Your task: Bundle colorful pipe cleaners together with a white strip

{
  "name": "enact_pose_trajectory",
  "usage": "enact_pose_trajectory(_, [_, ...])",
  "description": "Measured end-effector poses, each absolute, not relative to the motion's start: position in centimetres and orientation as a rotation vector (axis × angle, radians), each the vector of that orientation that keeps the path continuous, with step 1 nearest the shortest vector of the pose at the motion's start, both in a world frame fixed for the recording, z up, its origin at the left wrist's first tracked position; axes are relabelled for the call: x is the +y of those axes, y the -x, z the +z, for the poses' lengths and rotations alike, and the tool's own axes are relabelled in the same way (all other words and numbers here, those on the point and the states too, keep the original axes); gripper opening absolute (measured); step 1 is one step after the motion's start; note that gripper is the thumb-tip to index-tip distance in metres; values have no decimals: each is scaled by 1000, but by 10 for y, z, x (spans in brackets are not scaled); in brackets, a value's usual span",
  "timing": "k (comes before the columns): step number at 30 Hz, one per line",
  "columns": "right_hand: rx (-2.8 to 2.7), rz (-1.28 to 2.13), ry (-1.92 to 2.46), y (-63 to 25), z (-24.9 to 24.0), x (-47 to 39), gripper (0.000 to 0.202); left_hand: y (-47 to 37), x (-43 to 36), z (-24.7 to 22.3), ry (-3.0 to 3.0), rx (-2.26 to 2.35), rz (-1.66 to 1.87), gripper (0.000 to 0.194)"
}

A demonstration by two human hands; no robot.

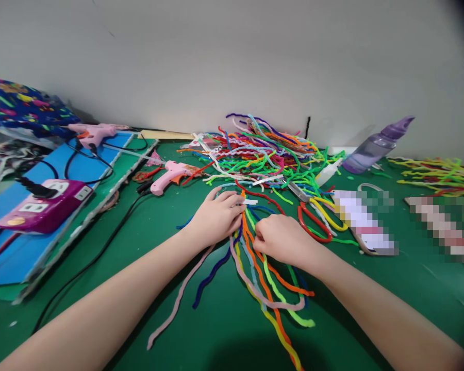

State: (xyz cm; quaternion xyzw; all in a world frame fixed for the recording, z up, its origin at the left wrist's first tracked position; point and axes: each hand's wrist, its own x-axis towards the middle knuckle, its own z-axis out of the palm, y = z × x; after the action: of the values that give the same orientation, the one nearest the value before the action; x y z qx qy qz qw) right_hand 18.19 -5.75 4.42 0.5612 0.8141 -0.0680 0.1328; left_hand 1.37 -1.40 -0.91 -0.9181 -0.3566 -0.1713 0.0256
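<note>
A bundle of colourful pipe cleaners (251, 273) fans out toward me across the green tabletop, in pink, dark blue, yellow, orange, light blue and bright green. My left hand (218, 216) is closed around its gathered upper end, thumb side toward the bundle. A short white strip (249, 202) sticks out beside these fingertips. At the bundle's right side, my right hand (280, 238) is curled with its fingertips on the strands; what exactly it pinches is partly hidden. Just right of it lie scissors (315, 221) with red and yellow handles.
Behind my hands is a large pile of pipe cleaners (263, 149). Glue guns (174, 174) with black cords, a purple power strip (46, 206) and blue board (100, 154) are on the left. A purple bottle (375, 147), white glue bottle (328, 171) and blurred phone (365, 224) are right.
</note>
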Motion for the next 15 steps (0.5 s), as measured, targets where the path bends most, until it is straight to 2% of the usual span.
enact_pose_trajectory(15, [2471, -104, -1480, -193, 48, -66, 22, -13, -13, -10, 2836, -1103, -504, 30])
